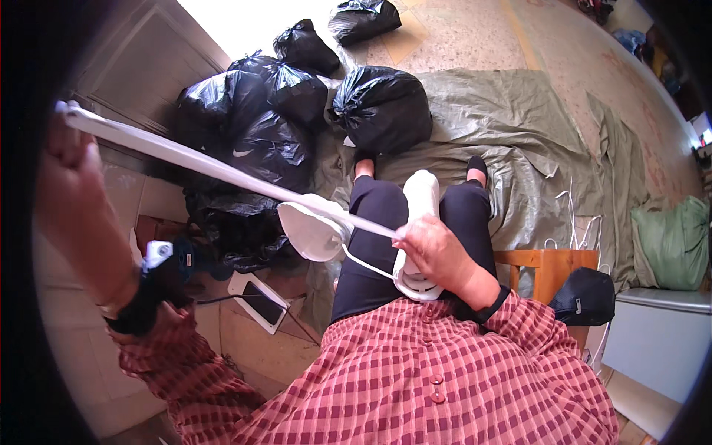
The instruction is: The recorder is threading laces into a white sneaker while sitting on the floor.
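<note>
Where the picture darkens at the far left, I see the person's left hand [78, 156] raised, its fingers closed around one end of a long white strip [215, 170]. Drawn straight, the strip slopes down rightward across the view, in front of a cluster of black plastic bags [271, 152] on the floor. Below these lies a white-framed dark panel [259, 302]. Next, beside the person's lap, I note a rounded white piece [315, 231], from which a thin white cord [371, 268] runs to a white shoe-shaped piece [421, 196]. This second piece lies lengthwise between the thighs. Over it is the right hand [437, 252], its fingers pinched narrow on the strip's other end; whether they also press on the piece I cannot tell. Behind extends a grey-green sheet [512, 170]; farther right stand a wooden seat [558, 263], a black pouch [584, 298] at its edge, and a green sack [671, 245].
</note>
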Demonstrator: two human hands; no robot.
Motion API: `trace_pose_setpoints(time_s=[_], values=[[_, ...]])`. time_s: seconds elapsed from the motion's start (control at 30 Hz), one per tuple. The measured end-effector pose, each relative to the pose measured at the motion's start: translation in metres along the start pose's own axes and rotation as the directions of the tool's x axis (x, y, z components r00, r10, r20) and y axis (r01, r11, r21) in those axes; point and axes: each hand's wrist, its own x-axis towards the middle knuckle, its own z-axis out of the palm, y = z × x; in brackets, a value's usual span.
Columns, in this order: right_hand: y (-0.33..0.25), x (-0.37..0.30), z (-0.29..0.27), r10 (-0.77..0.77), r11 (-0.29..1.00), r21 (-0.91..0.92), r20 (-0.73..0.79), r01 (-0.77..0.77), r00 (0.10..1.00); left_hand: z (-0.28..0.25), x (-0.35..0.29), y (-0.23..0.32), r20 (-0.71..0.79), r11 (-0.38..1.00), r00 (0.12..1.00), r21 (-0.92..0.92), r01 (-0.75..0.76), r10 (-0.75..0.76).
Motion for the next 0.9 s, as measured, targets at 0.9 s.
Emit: trace_pose_setpoints(time_s=[0.9], values=[[0.023, -0.013, -0.035, 0.51, 0.857, -0.017, -0.098, -0.514, 0.854, 0.182, -0.264, 0.246, 0.329, 0.451, 0.71, -0.892, 0.019, 0.622]])
